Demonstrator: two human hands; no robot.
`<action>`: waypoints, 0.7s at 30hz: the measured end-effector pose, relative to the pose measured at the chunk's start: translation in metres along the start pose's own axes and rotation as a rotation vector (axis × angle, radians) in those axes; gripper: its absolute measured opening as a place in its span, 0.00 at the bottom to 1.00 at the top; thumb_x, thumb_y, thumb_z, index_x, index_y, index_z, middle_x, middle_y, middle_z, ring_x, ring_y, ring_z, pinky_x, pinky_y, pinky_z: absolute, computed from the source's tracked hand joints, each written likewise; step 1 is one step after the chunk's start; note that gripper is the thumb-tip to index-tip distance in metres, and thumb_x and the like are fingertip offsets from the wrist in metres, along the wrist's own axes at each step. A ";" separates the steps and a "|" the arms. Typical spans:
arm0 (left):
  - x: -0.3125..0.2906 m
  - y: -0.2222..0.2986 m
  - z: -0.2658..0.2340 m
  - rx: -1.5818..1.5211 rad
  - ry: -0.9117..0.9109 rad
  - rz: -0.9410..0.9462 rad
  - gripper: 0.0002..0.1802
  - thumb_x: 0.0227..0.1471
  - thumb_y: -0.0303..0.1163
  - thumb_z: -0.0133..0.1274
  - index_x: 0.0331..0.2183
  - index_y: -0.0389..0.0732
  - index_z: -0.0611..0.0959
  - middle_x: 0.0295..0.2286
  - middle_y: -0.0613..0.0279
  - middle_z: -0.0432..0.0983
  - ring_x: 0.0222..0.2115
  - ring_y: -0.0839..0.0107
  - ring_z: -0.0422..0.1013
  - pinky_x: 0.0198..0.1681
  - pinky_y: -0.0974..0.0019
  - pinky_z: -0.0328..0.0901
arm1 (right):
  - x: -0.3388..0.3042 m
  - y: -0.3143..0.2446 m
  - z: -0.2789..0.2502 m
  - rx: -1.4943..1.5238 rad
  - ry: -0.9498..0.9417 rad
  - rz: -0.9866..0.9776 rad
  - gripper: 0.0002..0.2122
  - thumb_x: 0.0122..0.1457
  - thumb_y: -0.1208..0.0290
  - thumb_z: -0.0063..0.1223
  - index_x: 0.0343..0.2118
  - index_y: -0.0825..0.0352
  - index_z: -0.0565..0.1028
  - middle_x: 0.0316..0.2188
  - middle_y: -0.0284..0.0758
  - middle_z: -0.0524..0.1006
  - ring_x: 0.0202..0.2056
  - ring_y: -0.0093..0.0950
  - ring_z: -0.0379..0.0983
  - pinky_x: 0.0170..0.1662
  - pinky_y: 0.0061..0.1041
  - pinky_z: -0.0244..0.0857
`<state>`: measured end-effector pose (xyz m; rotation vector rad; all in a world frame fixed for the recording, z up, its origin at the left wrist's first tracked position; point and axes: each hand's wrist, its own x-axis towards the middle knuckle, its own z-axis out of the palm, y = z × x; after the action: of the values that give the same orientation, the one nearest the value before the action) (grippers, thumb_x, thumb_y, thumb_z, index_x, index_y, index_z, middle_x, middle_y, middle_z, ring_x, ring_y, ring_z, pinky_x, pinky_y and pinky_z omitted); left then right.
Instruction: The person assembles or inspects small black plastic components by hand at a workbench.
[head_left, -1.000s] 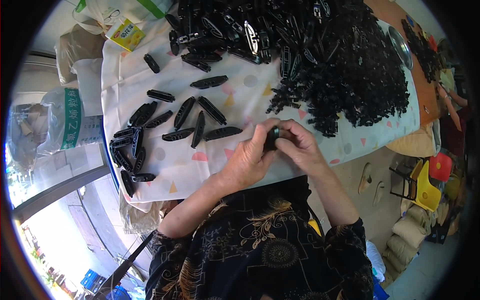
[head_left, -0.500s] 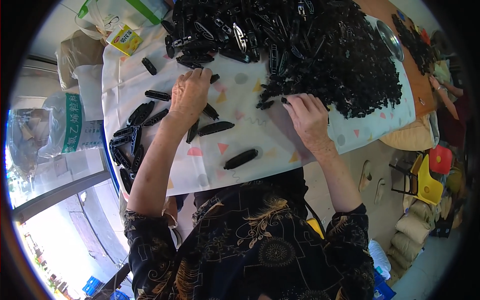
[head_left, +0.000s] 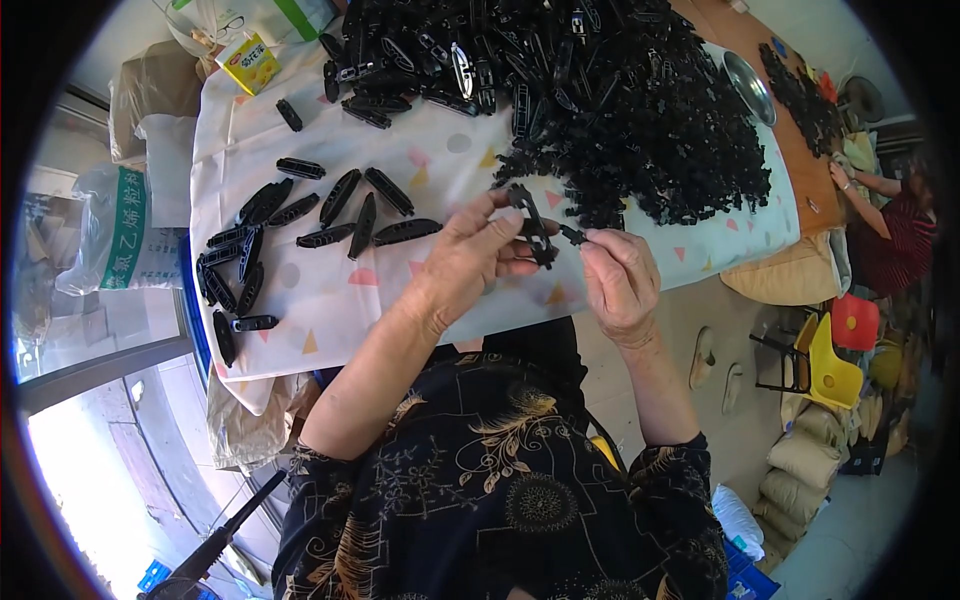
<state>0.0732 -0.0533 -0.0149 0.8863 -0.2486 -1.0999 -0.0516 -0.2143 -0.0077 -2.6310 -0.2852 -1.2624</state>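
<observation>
My left hand [head_left: 478,240] holds a long black plastic frame [head_left: 533,227] above the table, tilted, between thumb and fingers. Close beside it, my right hand [head_left: 618,280] pinches a small black plastic piece [head_left: 572,234] that points toward the frame; whether the two touch I cannot tell. To the left, several long, oval black plastic housings [head_left: 406,232] lie loose on the patterned tablecloth [head_left: 310,265]. Beyond my right hand spreads a heap of small black pieces [head_left: 680,150]. A pile of larger black housings [head_left: 420,50] adjoins it at the far side.
A yellow box [head_left: 248,64] stands at the far left corner, near plastic bags [head_left: 125,230]. A round metal dish [head_left: 749,88] rests at the heap's right edge. Another person [head_left: 890,215] sits at a brown table on the right. Yellow and red chairs [head_left: 835,370] stand behind.
My left hand has come from the far left of the table to the middle, now with the black frame. My right hand has drawn back from the heap. The housing near the front edge is gone.
</observation>
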 end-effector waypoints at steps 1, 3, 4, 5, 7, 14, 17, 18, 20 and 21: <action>-0.003 -0.002 0.004 -0.006 -0.012 -0.012 0.23 0.60 0.35 0.44 0.54 0.35 0.63 0.41 0.52 0.75 0.36 0.68 0.75 0.37 0.70 0.71 | 0.000 -0.001 -0.002 -0.007 0.009 -0.014 0.14 0.39 0.88 0.57 0.32 0.70 0.74 0.32 0.39 0.74 0.29 0.34 0.74 0.29 0.27 0.69; -0.006 -0.011 0.004 -0.039 -0.018 -0.026 0.24 0.60 0.35 0.44 0.55 0.35 0.61 0.41 0.53 0.75 0.37 0.71 0.74 0.38 0.70 0.71 | -0.003 -0.004 -0.004 -0.004 0.019 -0.024 0.14 0.39 0.88 0.57 0.32 0.70 0.74 0.32 0.38 0.74 0.30 0.34 0.73 0.30 0.28 0.69; -0.007 -0.015 0.004 -0.073 -0.022 -0.041 0.26 0.61 0.34 0.43 0.56 0.35 0.59 0.41 0.55 0.75 0.37 0.73 0.73 0.39 0.70 0.70 | -0.003 -0.005 -0.005 0.001 0.028 -0.034 0.14 0.40 0.88 0.58 0.32 0.69 0.74 0.32 0.38 0.74 0.30 0.33 0.73 0.30 0.28 0.68; -0.009 -0.016 0.007 -0.072 -0.025 -0.042 0.26 0.61 0.34 0.43 0.56 0.35 0.59 0.41 0.55 0.75 0.37 0.73 0.73 0.39 0.70 0.70 | -0.004 -0.006 -0.006 -0.001 0.029 -0.033 0.14 0.40 0.88 0.58 0.32 0.69 0.74 0.32 0.38 0.74 0.30 0.33 0.73 0.30 0.28 0.68; -0.011 -0.017 0.011 -0.055 -0.016 -0.054 0.25 0.60 0.32 0.43 0.56 0.35 0.58 0.42 0.55 0.74 0.38 0.73 0.72 0.39 0.69 0.70 | -0.005 -0.009 -0.007 -0.013 0.016 -0.029 0.14 0.39 0.88 0.58 0.33 0.69 0.74 0.32 0.36 0.73 0.30 0.32 0.72 0.31 0.29 0.67; -0.012 -0.022 0.016 -0.048 -0.030 -0.073 0.23 0.60 0.29 0.43 0.55 0.36 0.59 0.40 0.57 0.71 0.37 0.72 0.71 0.40 0.68 0.71 | -0.005 -0.021 0.000 0.023 0.031 0.039 0.14 0.38 0.87 0.60 0.31 0.69 0.74 0.30 0.35 0.72 0.28 0.32 0.70 0.29 0.26 0.66; -0.012 -0.025 0.018 -0.049 -0.004 -0.056 0.23 0.59 0.28 0.43 0.54 0.36 0.59 0.41 0.56 0.69 0.38 0.72 0.70 0.41 0.67 0.71 | -0.002 -0.025 0.005 0.054 0.023 0.089 0.14 0.41 0.89 0.59 0.32 0.69 0.72 0.28 0.36 0.71 0.26 0.32 0.69 0.26 0.27 0.64; -0.012 -0.025 0.019 -0.042 -0.003 -0.053 0.23 0.59 0.27 0.42 0.54 0.36 0.59 0.41 0.56 0.69 0.39 0.72 0.70 0.41 0.67 0.71 | -0.001 -0.025 0.007 0.065 0.015 0.104 0.13 0.42 0.89 0.59 0.31 0.69 0.72 0.28 0.36 0.71 0.26 0.32 0.68 0.25 0.26 0.63; -0.011 -0.025 0.019 -0.037 -0.001 -0.052 0.23 0.59 0.27 0.42 0.54 0.36 0.59 0.42 0.55 0.68 0.39 0.72 0.70 0.42 0.67 0.71 | 0.000 -0.025 0.009 0.078 0.003 0.121 0.13 0.42 0.89 0.59 0.31 0.69 0.72 0.28 0.36 0.71 0.25 0.31 0.68 0.24 0.26 0.63; -0.010 -0.024 0.019 -0.017 0.003 -0.047 0.22 0.59 0.26 0.42 0.54 0.36 0.59 0.41 0.55 0.68 0.40 0.71 0.70 0.42 0.67 0.71 | 0.000 -0.024 0.010 0.080 -0.003 0.137 0.13 0.42 0.89 0.59 0.30 0.69 0.72 0.27 0.36 0.71 0.25 0.31 0.68 0.24 0.26 0.62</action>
<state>0.0412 -0.0581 -0.0177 0.8830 -0.2163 -1.1428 -0.0509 -0.1882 -0.0112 -2.5373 -0.1494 -1.1782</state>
